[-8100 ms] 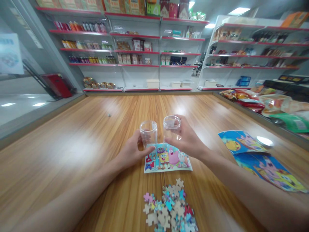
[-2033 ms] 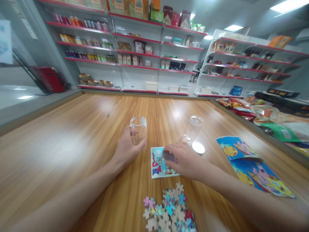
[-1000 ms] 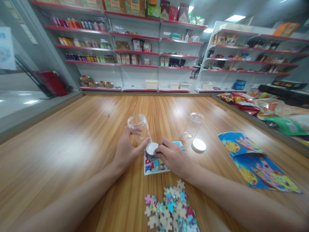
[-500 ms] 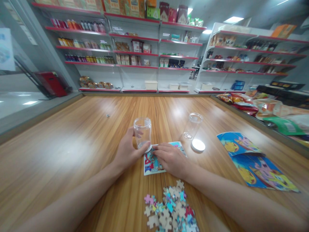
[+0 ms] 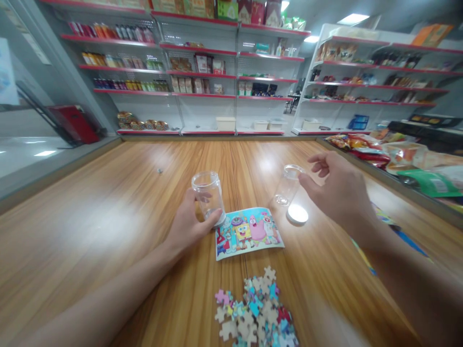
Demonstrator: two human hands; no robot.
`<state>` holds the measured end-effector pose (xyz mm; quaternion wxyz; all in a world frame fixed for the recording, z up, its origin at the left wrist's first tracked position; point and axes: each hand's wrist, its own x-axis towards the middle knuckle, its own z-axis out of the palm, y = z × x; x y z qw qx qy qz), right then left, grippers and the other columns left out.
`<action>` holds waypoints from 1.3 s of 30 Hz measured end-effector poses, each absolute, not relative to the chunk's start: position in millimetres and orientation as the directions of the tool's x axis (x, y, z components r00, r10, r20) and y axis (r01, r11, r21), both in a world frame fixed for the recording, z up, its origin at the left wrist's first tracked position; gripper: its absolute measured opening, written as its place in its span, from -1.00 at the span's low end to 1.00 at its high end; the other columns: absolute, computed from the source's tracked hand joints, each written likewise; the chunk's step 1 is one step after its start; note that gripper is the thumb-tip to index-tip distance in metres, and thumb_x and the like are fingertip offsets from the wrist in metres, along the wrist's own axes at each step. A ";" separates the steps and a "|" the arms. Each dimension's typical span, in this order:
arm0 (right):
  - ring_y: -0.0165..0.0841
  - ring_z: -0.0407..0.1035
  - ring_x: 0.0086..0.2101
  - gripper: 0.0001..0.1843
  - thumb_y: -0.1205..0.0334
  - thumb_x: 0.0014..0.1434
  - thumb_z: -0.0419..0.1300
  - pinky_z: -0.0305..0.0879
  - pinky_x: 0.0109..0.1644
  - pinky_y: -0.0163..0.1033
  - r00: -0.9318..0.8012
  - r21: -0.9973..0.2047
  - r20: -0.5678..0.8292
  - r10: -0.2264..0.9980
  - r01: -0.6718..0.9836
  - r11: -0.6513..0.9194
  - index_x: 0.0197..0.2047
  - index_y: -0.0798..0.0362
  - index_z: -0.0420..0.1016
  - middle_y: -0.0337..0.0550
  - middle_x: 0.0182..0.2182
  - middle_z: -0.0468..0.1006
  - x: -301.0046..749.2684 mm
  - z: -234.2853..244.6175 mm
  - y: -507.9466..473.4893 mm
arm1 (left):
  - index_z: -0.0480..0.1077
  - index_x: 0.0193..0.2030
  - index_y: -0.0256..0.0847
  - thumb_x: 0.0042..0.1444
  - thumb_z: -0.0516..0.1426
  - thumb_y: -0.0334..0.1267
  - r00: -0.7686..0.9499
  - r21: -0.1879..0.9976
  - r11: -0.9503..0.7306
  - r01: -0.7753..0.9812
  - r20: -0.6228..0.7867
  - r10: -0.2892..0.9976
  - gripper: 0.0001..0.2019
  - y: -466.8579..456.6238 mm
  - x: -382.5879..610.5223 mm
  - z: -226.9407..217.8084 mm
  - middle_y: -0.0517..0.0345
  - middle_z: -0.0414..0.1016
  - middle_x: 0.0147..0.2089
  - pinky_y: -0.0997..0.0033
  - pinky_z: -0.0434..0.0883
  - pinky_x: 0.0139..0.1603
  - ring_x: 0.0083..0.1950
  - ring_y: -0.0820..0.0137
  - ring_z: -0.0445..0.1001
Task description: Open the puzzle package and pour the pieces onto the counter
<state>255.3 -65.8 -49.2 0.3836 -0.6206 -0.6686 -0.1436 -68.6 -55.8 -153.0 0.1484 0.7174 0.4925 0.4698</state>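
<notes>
My left hand [image 5: 193, 217] is wrapped round a clear plastic jar [image 5: 210, 193] with no lid on it, slightly tilted at the left edge of a cartoon picture card [image 5: 249, 233]. A second clear jar [image 5: 287, 185] stands to the right. My right hand [image 5: 336, 188] is raised beside that jar's rim, fingers apart and holding nothing; whether the thumb touches the rim I cannot tell. Just below the second jar lies a round white lid [image 5: 297, 214]. Nearer to me is a heap of jigsaw pieces [image 5: 256, 311], some printed side up, some plain side up.
Behind my right forearm, a blue printed sheet [image 5: 408, 241] is mostly hidden. Packaged snacks [image 5: 390, 154] sit beyond the wooden table's [image 5: 108, 217] right edge. A tiny object [image 5: 159, 170] lies at the far left. Stocked shelves [image 5: 202, 74] stand behind the table.
My right hand has lifted off the picture card and moved right and up to the second jar, uncovering the card. The jar in my left hand has shifted slightly left and tilted.
</notes>
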 end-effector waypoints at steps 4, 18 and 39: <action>-0.11 0.50 -0.26 -0.39 -0.15 0.05 0.27 0.35 -0.24 -0.11 0.076 -0.199 0.209 0.975 0.979 -0.034 0.01 0.15 0.55 0.06 -0.22 0.61 292.8 -52.0 -53.7 | 0.34 -0.01 -0.20 0.10 0.28 -0.08 0.067 0.661 -0.483 0.574 0.549 0.833 -0.61 -54.1 -69.7 -154.9 0.03 0.47 -0.04 0.16 0.40 0.10 0.00 0.20 0.49; -0.25 0.47 -0.20 -0.67 0.08 0.32 0.16 0.29 -0.17 -0.19 -0.649 -0.197 0.126 0.750 0.725 0.660 0.10 -0.08 0.53 -0.09 -0.15 0.56 217.6 -68.2 -95.0 | 0.35 -0.02 -0.17 0.12 0.28 -0.05 -0.019 0.684 -0.483 0.547 0.587 0.810 -0.62 -49.0 -75.2 -160.3 0.04 0.46 -0.02 0.14 0.41 0.13 0.04 0.19 0.48; -0.45 0.18 -0.56 -0.67 0.16 0.32 0.13 0.08 -0.40 -0.27 -0.298 -0.225 0.653 0.696 0.801 0.554 -0.47 0.05 0.48 -0.27 -0.60 0.35 233.9 -47.7 -91.7 | 0.33 -0.06 -0.12 0.06 0.29 0.10 -0.162 0.640 -0.255 0.725 0.518 0.840 -0.55 -44.6 -80.9 -161.0 0.09 0.49 -0.07 0.12 0.40 0.03 -0.05 0.17 0.50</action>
